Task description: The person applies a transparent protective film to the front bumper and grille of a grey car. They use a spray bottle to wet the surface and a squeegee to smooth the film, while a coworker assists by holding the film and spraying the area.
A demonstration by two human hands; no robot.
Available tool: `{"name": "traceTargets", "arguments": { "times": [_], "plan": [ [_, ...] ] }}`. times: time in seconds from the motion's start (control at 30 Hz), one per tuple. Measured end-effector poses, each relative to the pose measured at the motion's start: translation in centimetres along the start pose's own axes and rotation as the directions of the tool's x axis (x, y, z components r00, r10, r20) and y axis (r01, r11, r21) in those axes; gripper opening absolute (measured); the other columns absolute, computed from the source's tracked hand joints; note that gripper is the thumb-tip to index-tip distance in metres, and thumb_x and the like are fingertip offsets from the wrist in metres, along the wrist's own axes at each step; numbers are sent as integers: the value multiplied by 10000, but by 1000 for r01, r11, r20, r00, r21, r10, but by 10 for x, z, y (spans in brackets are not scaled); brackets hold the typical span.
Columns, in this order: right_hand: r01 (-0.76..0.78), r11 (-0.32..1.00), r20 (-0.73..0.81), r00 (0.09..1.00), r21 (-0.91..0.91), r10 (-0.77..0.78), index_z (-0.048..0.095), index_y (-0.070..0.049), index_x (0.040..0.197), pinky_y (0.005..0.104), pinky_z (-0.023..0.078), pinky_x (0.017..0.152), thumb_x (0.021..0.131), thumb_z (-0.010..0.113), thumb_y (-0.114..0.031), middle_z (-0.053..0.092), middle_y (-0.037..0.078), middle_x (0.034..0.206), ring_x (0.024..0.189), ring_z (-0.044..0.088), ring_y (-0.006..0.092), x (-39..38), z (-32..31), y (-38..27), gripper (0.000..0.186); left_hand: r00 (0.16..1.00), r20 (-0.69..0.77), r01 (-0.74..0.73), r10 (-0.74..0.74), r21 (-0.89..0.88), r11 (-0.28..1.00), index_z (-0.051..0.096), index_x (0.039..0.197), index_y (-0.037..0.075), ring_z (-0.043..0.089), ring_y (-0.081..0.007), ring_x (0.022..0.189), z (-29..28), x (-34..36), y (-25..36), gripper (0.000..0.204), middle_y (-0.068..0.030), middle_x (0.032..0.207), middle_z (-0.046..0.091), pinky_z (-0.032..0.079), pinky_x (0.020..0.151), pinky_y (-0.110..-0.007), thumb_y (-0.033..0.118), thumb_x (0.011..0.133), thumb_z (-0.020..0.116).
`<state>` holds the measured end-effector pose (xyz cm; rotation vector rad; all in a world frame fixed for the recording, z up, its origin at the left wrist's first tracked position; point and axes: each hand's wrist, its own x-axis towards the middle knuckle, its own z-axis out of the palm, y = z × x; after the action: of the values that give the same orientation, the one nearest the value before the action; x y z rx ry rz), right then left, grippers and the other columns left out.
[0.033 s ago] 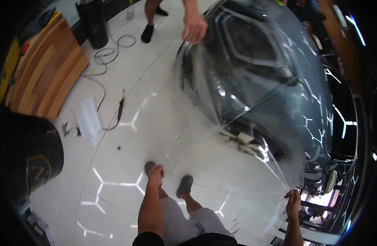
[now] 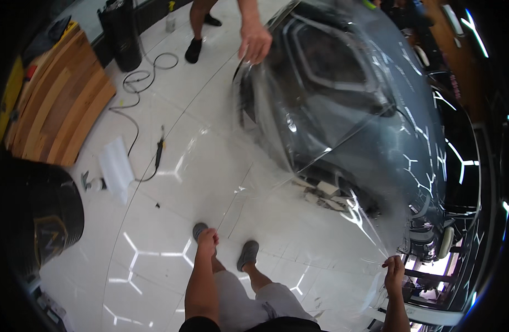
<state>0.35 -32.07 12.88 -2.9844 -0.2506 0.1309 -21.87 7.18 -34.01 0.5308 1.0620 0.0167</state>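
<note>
A broad sheet of clear film (image 2: 348,221) spreads in front of and over the front of a dark grey car (image 2: 343,130), with creases and glare across it. My right hand (image 2: 394,265), at the lower right, pinches the film where taut folds run together. Lower centre, my left hand (image 2: 208,237) is closed with its fingers together; faint glints of film lead toward it, though the edge there is hardly visible. At the top, another person's hand (image 2: 256,44) grips the film's far side.
Glossy white floor tiles (image 2: 171,221) lie under my feet. To the left are a wooden-sided stand (image 2: 63,99), a black bin (image 2: 55,210), a spray bottle (image 2: 94,182), a white sheet (image 2: 117,169) and a corded tool (image 2: 159,152). A dark cylinder (image 2: 120,36) stands farther back.
The view has shifted slightly, so the floor items sit a little lower. The other person's hand and the film's far side appear slightly farther left. My hands keep their closed grips.
</note>
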Motion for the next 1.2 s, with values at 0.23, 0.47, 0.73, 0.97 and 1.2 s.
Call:
{"name": "traceTargets", "arguments": {
  "times": [0.23, 0.47, 0.73, 0.97, 1.2],
  "plan": [
    [15, 997, 24, 1000, 70, -17, 554, -8, 746, 318, 423, 633, 963, 450, -199, 596, 85, 672, 664, 570, 191, -3, -8, -17, 307, 991, 69, 113, -111, -21, 993, 279, 1426, 165, 488, -298, 1137, 52, 25, -37, 707, -64, 1343, 456, 416, 897, -475, 433, 875, 632],
    [165, 973, 52, 983, 159, -175, 581, -22, 753, 320, 428, 641, 957, 466, -201, 624, 88, 750, 670, 576, 199, 12, -11, 4, 295, 983, 67, 180, -170, -199, 963, 150, 1494, 172, 318, -328, 1334, 157, 57, -93, 824, -88, 1481, 302, 336, 992, -510, 411, 865, 626],
    [266, 919, 88, 949, 290, -302, 504, -21, 782, 272, 432, 622, 997, 461, -317, 553, 64, 688, 638, 534, 134, 33, -9, 28, 368, 989, 108, 146, -105, -852, 503, 462, 1208, 101, 477, -275, 1048, 157, 117, -154, 386, -115, 1185, 471, 428, 858, -421, 258, 892, 619],
    [393, 860, 65, 898, 326, -435, 527, -12, 741, 277, 419, 564, 980, 480, -252, 594, 89, 655, 600, 554, 151, 33, -8, 22, 342, 990, -60, 27, -126, -804, 594, 485, 1028, 77, 510, -146, 625, 136, 133, -138, 126, -32, 747, 522, 432, 536, -286, 78, 917, 545],
    [425, 857, 51, 888, 293, -458, 545, -17, 739, 286, 437, 612, 969, 493, -212, 631, 104, 684, 613, 569, 171, 16, -9, 6, 306, 944, -326, -132, -56, -526, 841, 445, 1125, 64, 484, -120, 585, 94, 104, -122, 298, -52, 809, 515, 379, 442, -220, 4, 868, 581]
  ]
}}
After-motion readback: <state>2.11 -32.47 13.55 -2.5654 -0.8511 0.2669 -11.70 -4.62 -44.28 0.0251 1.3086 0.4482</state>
